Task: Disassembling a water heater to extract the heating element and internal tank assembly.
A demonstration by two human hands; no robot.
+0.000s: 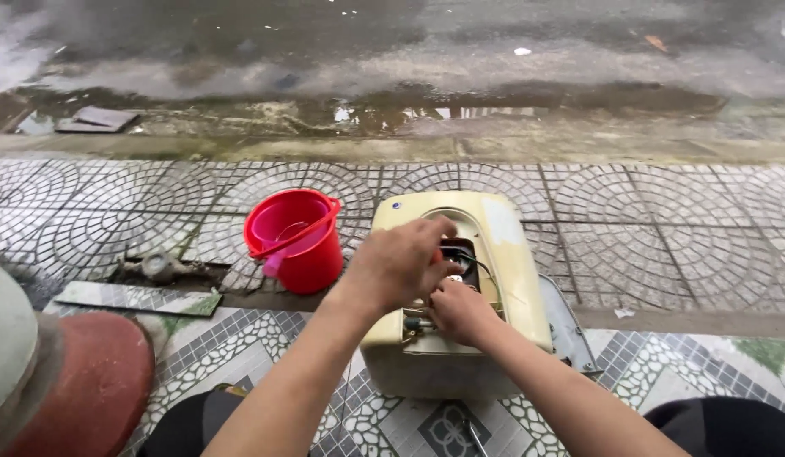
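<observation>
A cream, boxy appliance [502, 245] stands on the tiled floor in front of me, its top panel open on dark parts and wires [462, 258]. My left hand [398, 264] hovers over the opening with fingers curled around something small with a red tip; what it is stays hidden. My right hand [458, 311] reaches into the near end of the opening, fingers tucked among the wires. A grey cover panel [568, 326] leans against the appliance's right side.
A red bucket [312, 258] with a pink scoop inside stands left of the appliance. A red and grey round object [79, 381] fills the lower left. A tile strip [134, 298] lies on the floor. Wet pavement and a puddle [392, 110] lie beyond.
</observation>
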